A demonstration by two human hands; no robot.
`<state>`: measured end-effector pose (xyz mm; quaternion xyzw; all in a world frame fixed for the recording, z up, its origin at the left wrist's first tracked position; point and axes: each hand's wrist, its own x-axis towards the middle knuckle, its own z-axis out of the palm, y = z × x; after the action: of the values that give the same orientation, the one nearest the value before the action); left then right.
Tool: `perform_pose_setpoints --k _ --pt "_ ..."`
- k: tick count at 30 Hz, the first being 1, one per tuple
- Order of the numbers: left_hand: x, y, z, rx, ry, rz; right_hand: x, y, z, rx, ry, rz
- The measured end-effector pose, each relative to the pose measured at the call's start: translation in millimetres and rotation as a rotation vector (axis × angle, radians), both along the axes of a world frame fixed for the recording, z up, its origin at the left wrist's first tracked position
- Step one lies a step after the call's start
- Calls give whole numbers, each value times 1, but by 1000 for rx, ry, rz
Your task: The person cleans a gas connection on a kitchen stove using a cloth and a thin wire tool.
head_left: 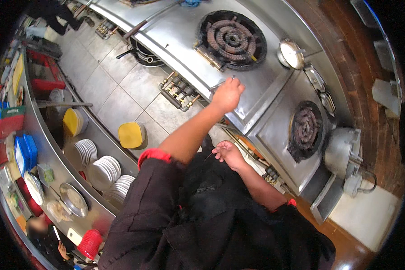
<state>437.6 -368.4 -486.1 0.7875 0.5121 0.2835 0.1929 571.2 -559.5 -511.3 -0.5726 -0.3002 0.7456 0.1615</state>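
My left hand (228,95) is closed above the front edge of the steel stove (256,92), below the large burner. A short bit of grey metal shows beside its fingers, but I cannot make out what it is or whether it is held. Lower down, in front of my black clothing, my right hand (229,154) has its fingers curled together. From its fingertips sticks a thin, dark, wire-like piece (208,157), too small to name. The large round burner (232,39) has no pan on it.
A second burner (307,127) lies at the right, near a metal pot (342,153) and a steel bowl (290,55). Gas valves (179,93) line the stove front. On the left, stacked plates (104,173) fill a shelf. A yellow-lidded tub (132,135) stands nearby. Other people (54,15) appear at the edges.
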Motion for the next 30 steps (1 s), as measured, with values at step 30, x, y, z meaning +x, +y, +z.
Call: perform_pose_setpoints --k 30 --pt "-132 -98 -162 568 475 670 -140 246 -288 866 1111 -450"
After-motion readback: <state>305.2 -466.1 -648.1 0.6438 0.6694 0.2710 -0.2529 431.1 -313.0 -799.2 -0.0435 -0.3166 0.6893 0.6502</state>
